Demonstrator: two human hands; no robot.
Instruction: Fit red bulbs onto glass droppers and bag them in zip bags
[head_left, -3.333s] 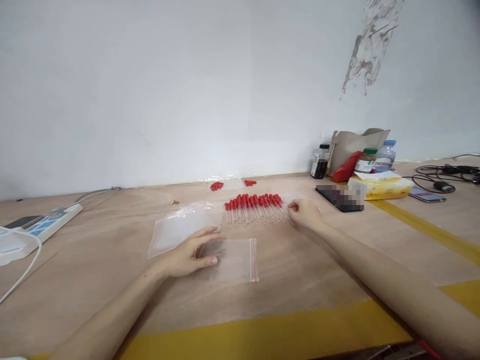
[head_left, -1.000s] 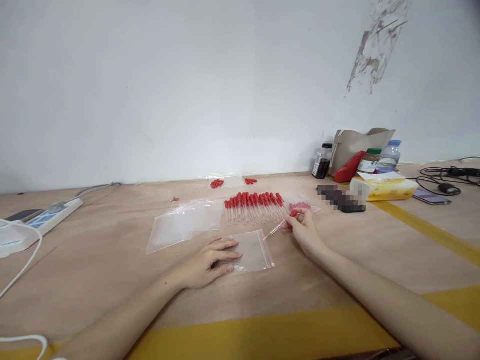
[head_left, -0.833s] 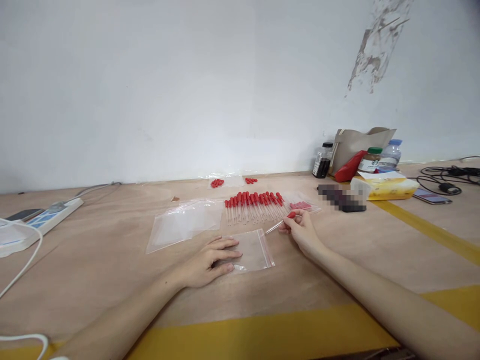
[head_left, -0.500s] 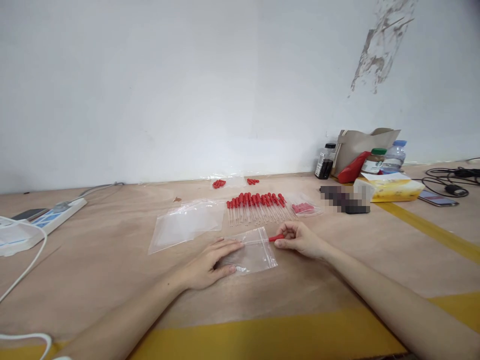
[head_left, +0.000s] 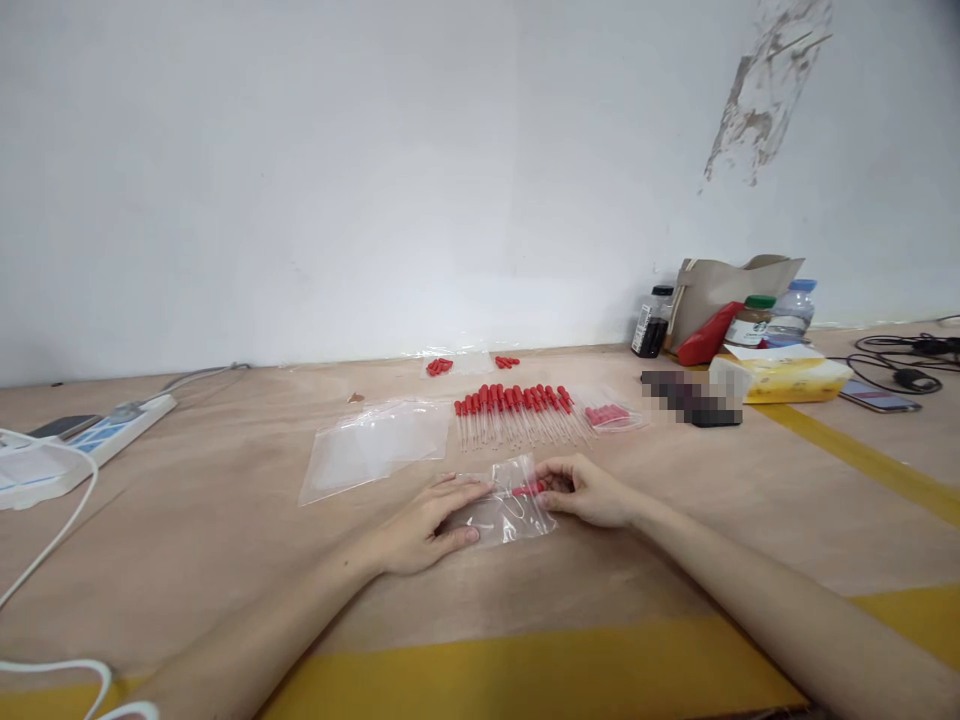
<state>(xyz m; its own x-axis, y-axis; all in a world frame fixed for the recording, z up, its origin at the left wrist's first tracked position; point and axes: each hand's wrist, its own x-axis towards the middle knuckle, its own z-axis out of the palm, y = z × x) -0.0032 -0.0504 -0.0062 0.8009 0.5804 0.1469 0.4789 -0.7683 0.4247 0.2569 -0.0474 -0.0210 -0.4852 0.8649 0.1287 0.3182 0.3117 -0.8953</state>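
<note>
A clear zip bag lies on the table in front of me. My left hand rests on the bag's left part, thumb and fingers apart. Inside the bag is a dropper with a red rubber bulb; its thin clear tube runs toward my left fingers. My right hand pinches the bulb's end at the bag's right-hand opening. Just beyond, a row of red-bulbed droppers lies side by side. A stack of flat clear bags is to their left.
Loose red bulbs lie near the wall, and a bag of red bulbs sits right of the row. A power strip is at far left. Farther right stand a dark bottle, a yellow tissue pack and a phone.
My right hand has moved left, sliding the dropper's red bulb past the bag's opening into the bag. The bag has crumpled somewhat; my left hand has barely moved.
</note>
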